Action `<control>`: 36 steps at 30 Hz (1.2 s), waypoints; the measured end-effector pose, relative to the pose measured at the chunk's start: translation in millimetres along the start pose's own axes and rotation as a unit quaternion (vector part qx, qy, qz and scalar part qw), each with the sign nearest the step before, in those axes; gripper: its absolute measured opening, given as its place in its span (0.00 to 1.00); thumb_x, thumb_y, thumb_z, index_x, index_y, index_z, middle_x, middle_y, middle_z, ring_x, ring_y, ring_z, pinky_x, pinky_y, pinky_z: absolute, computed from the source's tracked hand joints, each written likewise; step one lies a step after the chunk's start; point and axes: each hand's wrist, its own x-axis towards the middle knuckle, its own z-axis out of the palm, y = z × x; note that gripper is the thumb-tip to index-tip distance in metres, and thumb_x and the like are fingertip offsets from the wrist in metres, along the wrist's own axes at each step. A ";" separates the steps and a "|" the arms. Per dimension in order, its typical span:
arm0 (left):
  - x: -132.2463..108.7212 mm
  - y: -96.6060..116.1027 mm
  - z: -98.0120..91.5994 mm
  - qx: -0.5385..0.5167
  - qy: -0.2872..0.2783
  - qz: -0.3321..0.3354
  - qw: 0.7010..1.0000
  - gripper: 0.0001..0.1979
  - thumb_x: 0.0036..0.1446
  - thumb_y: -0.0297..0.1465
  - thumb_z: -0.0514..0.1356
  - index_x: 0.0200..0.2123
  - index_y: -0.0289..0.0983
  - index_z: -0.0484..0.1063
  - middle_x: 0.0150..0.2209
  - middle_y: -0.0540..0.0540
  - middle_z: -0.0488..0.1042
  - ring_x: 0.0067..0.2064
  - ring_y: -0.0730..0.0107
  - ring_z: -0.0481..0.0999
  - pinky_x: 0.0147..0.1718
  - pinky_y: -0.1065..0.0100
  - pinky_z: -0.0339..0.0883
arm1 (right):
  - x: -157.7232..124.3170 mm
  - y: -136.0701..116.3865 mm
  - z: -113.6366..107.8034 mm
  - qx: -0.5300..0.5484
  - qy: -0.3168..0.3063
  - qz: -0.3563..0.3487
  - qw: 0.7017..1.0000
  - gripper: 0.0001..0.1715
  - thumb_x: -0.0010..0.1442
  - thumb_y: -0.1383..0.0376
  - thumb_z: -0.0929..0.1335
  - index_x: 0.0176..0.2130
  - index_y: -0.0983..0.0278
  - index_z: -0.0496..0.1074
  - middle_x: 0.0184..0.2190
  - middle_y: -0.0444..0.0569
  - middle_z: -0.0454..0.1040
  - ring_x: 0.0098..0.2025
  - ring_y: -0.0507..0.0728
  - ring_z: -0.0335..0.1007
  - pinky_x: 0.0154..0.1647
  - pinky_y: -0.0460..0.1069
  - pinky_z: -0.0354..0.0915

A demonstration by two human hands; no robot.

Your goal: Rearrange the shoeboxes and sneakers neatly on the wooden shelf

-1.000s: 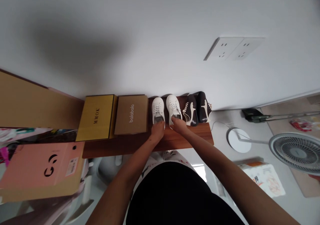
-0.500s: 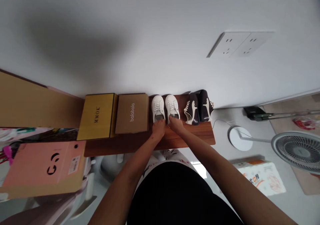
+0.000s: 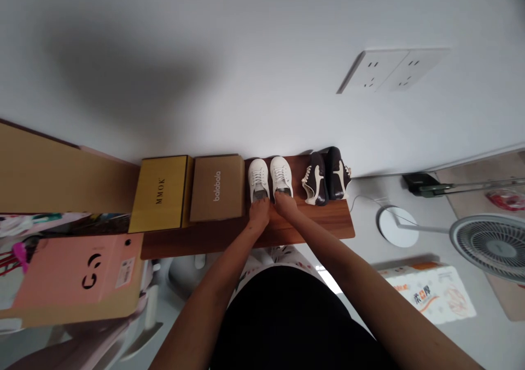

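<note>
Two white lace-up sneakers stand side by side on a narrow brown wooden shelf [image 3: 229,241], toes against the wall. My left hand [image 3: 260,212] grips the heel of the left white shoe [image 3: 258,173]. At the heel of the right white shoe [image 3: 281,172], my right hand [image 3: 285,202] is closed on it. A small gap separates the two shoes. To their right is a pair of dark sneakers with cream trim, the nearer one [image 3: 315,179] beside its mate [image 3: 337,177].
Left of the shoes are a brown box [image 3: 216,188] and a yellow box [image 3: 159,194]. A pink box [image 3: 77,271] lies lower left. At right are a fan [image 3: 494,247], its white base [image 3: 397,226] and a white package [image 3: 441,293] on the floor.
The right white shoe has shifted slightly left, closer to the left one, with my right hand on it. The view has moved a little.
</note>
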 end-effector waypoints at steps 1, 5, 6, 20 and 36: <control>-1.4 2.0 -2.3 0.006 0.008 0.000 1.000 0.10 0.65 0.25 0.53 0.47 0.32 0.71 0.47 0.32 0.76 0.53 0.52 0.74 0.54 0.61 0.62 | -2.0 1.5 -1.7 0.005 0.017 -0.011 1.000 0.10 0.66 0.65 0.67 0.46 0.67 0.69 0.45 0.58 0.76 0.49 0.62 0.72 0.49 0.53 0.65; -5.7 18.9 -6.1 0.019 0.041 0.019 0.999 0.17 0.62 0.28 0.58 0.54 0.30 0.67 0.50 0.30 0.73 0.55 0.46 0.72 0.54 0.55 0.63 | -20.3 27.7 -8.1 0.048 0.083 -0.039 0.995 0.12 0.67 0.60 0.65 0.48 0.63 0.71 0.48 0.54 0.74 0.51 0.62 0.67 0.55 0.55 0.63; -6.1 25.6 -3.9 0.009 0.048 0.037 0.998 0.19 0.62 0.28 0.59 0.56 0.30 0.66 0.51 0.30 0.72 0.55 0.47 0.72 0.55 0.54 0.63 | -27.6 40.3 -8.7 0.079 0.119 -0.046 0.989 0.12 0.68 0.60 0.64 0.48 0.61 0.71 0.46 0.53 0.74 0.50 0.61 0.68 0.55 0.55 0.64; 42.6 131.5 77.7 -0.110 -0.085 0.086 0.987 0.18 0.56 0.34 0.67 0.48 0.33 0.73 0.49 0.37 0.76 0.53 0.56 0.75 0.52 0.62 0.67 | -53.8 241.5 -15.9 0.237 0.208 0.234 0.920 0.23 0.56 0.46 0.68 0.36 0.63 0.73 0.33 0.52 0.76 0.39 0.61 0.71 0.43 0.54 0.66; 42.7 151.1 29.3 0.091 -0.142 0.213 0.962 0.16 0.66 0.34 0.54 0.55 0.37 0.69 0.46 0.36 0.78 0.51 0.55 0.78 0.49 0.60 0.69 | -54.3 233.0 -37.2 0.012 0.201 0.101 0.974 0.18 0.62 0.49 0.67 0.31 0.59 0.70 0.28 0.50 0.74 0.37 0.61 0.70 0.39 0.51 0.61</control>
